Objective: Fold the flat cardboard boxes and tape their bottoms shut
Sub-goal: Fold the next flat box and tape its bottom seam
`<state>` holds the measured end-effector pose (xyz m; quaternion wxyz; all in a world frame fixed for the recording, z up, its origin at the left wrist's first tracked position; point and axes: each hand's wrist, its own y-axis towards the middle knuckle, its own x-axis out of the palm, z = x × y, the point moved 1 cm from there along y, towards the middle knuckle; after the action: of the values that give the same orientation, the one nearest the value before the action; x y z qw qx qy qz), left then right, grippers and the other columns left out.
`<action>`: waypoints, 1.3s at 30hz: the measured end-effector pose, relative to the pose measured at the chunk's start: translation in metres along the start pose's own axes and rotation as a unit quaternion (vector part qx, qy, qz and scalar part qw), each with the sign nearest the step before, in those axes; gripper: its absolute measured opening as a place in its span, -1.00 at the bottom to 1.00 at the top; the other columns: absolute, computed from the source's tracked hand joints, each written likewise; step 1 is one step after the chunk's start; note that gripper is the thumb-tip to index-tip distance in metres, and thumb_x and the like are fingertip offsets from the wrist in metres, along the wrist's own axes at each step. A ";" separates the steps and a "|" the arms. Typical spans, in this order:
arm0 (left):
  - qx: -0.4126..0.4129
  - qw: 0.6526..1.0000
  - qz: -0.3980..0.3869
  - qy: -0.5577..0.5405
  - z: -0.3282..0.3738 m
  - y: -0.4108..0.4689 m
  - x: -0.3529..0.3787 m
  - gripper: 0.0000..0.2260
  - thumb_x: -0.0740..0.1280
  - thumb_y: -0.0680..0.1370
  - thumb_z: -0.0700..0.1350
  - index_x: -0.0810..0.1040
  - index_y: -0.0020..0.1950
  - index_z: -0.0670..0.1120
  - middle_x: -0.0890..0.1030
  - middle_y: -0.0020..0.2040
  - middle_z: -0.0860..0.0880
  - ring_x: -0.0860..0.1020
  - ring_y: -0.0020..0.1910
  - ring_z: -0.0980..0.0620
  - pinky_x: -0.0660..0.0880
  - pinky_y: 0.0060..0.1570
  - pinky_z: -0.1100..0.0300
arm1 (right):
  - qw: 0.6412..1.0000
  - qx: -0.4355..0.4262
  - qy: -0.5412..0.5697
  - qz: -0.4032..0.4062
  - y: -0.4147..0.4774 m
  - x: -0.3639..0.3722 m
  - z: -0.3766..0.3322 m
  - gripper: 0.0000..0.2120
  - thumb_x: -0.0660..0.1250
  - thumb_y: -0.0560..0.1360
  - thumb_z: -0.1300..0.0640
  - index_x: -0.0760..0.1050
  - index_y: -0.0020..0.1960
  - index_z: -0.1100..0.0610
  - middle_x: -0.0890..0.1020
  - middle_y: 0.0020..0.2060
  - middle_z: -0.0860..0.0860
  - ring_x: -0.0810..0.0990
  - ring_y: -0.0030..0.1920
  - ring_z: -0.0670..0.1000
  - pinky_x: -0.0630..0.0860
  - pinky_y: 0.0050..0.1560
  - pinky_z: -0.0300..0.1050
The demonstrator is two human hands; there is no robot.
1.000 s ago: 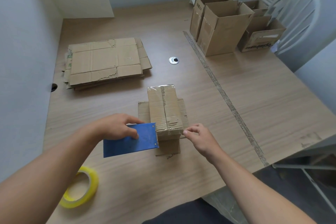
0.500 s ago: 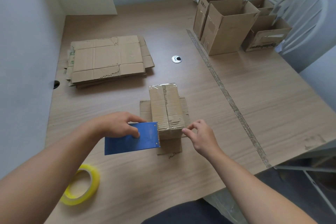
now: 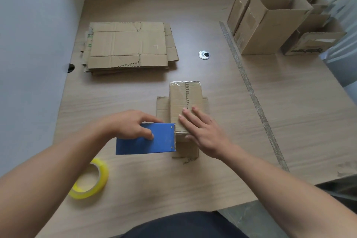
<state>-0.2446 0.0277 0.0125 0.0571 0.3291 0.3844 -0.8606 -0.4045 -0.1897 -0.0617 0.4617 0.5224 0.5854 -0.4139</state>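
**Palm down on the seam as another box gets its bottom taped**

A wood-grain desk [image 3: 289, 121] fills the head view, a worn strip of tape running across it from 1 o'clock to 5 o'clock. At 2 o'clock stand the folded boxes [image 3: 270, 23], upright with their mouths open. At 10 o'clock lies the stack of flat cardboard boxes [image 3: 127, 46], still to be folded.

The box in work [image 3: 185, 98] sits at the centre, just past the hands toward 12 o'clock. It is turned bottom-up, its loose flaps splayed on the desk beneath it and clear tape glinting along the middle seam.

The right hand [image 3: 202, 131] lies flat on the near end of that bottom, fingers straight and pressing, holding nothing. The left hand [image 3: 131, 124], at 9 o'clock of the box, grips a blue tape cutter [image 3: 144, 142], fingers curled over its top edge and thumb on its face. The cutter's toothed end touches the box's near left corner.

A yellow tape roll [image 3: 90, 179] rests at 7 o'clock, and a metal cable grommet [image 3: 204, 54] at 12 o'clock.

The box looks light and hollow, so it would likely skid under a sideways pull. Its corrugated walls seem stiff, but the flaps will probably spring unless pinned. A flat palm over the seam, or a grip on the side walls near a corner, seems the surest hold.
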 end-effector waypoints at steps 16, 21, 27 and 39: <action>0.000 1.000 0.005 -0.016 -0.056 -0.041 -0.008 -0.54 0.36 0.45 0.13 0.37 0.30 0.47 0.54 0.27 0.19 0.50 0.17 0.08 0.43 0.23 0.06 | 0.999 0.004 0.015 0.029 -0.001 0.008 0.004 -0.47 0.21 0.61 -0.13 0.29 0.52 0.04 0.27 0.52 -0.02 0.16 0.55 0.16 0.21 0.52 0.04; -0.037 0.997 0.058 0.036 -0.060 -0.023 -0.002 -0.53 0.35 0.49 0.16 0.37 0.38 0.41 0.59 0.21 0.12 0.50 0.07 0.04 0.46 0.07 0.14 | 0.999 0.017 0.027 0.024 0.001 0.007 0.000 -0.45 0.13 0.59 -0.18 0.22 0.52 0.02 0.24 0.52 -0.03 0.12 0.56 0.12 0.09 0.53 -0.05; -0.057 0.989 0.114 0.081 -0.043 0.007 0.013 -0.48 0.23 0.42 0.18 0.30 0.38 0.43 0.60 0.08 0.11 0.44 -0.05 0.00 0.45 -0.04 0.10 | 0.998 0.030 0.054 0.001 0.001 0.005 -0.001 -0.43 0.09 0.60 -0.19 0.25 0.53 0.04 0.20 0.54 -0.05 0.05 0.58 0.09 -0.01 0.56 -0.10; -0.124 0.955 0.216 0.162 0.030 0.007 0.033 -0.68 0.23 0.48 0.04 0.43 0.25 0.14 0.59 -0.05 -0.05 0.51 -0.09 -0.17 0.21 -0.30 0.11 | 0.993 0.069 0.100 0.009 0.004 0.004 -0.012 -0.42 0.03 0.60 -0.21 0.31 0.52 0.07 0.17 0.53 -0.08 0.00 0.58 0.07 -0.17 0.54 -0.25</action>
<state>-0.2835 0.0076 0.0025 0.2190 0.5298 0.4123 -0.7081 -0.4018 -0.1767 -0.0633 0.3676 0.5969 0.5941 -0.3945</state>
